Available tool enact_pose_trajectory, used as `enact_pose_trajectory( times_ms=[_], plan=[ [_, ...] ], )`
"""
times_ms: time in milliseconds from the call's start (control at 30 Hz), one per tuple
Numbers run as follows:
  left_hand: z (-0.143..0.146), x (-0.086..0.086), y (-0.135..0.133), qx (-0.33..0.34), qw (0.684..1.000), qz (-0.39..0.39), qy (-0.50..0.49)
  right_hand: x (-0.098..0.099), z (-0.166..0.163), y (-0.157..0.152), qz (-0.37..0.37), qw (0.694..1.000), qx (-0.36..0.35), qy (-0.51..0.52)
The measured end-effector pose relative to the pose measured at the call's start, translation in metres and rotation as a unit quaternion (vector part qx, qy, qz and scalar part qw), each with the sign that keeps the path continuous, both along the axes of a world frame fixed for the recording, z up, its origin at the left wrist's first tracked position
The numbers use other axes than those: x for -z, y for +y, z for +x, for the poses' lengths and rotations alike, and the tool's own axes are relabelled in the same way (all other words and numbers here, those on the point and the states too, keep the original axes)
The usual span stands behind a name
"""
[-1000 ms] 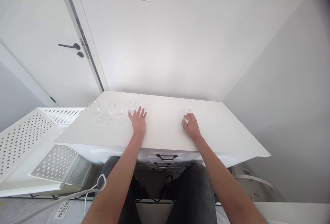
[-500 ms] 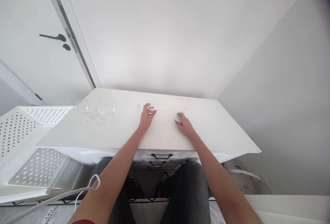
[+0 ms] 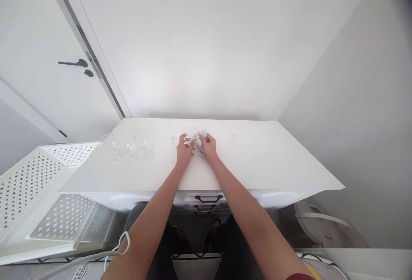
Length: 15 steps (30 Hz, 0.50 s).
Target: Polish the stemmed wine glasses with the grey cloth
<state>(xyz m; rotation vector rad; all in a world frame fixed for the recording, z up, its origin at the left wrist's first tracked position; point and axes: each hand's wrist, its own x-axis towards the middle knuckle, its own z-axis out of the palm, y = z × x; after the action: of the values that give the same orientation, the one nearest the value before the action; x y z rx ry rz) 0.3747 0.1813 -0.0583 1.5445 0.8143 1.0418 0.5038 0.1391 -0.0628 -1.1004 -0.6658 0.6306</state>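
Note:
My left hand (image 3: 185, 149) is closed around a clear stemmed wine glass (image 3: 173, 138), which lies tilted sideways with its round foot pointing left. In my right hand (image 3: 209, 146) is a crumpled grey-white cloth (image 3: 200, 142), pressed to the bowl end of that glass. The cloth and fingers hide most of the bowl. To the left, several clear wine glasses (image 3: 140, 141) stand upright in a group on the white dresser top (image 3: 161, 177). Another clear glass (image 3: 235, 130) stands to the right of my right hand, its outline faint.
Below the top are drawers with dark handles (image 3: 208, 199). A white perforated rack (image 3: 61, 211) adjoins the dresser at left, with a white cable (image 3: 124, 245) near my left forearm. A round white appliance (image 3: 317, 224) sits low at right. The wall (image 3: 206, 56) rises behind.
My right hand has moved left with the cloth and brought it against the glass in my left hand. The view has shifted slightly.

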Motion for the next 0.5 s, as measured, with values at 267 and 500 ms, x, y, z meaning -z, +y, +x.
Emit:
enact_pose_trajectory(
  times_ms=[267, 500],
  plan=[
    [-0.003, 0.0, 0.008, -0.023, 0.995, -0.012, -0.098, -0.009, -0.011, -0.018, -0.033, 0.954, -0.185, -0.233],
    [-0.002, 0.002, 0.008, 0.04, 0.994, 0.051, -0.085, -0.011, -0.005, -0.027, -0.059, 0.95, -0.301, -0.062]
  ],
)
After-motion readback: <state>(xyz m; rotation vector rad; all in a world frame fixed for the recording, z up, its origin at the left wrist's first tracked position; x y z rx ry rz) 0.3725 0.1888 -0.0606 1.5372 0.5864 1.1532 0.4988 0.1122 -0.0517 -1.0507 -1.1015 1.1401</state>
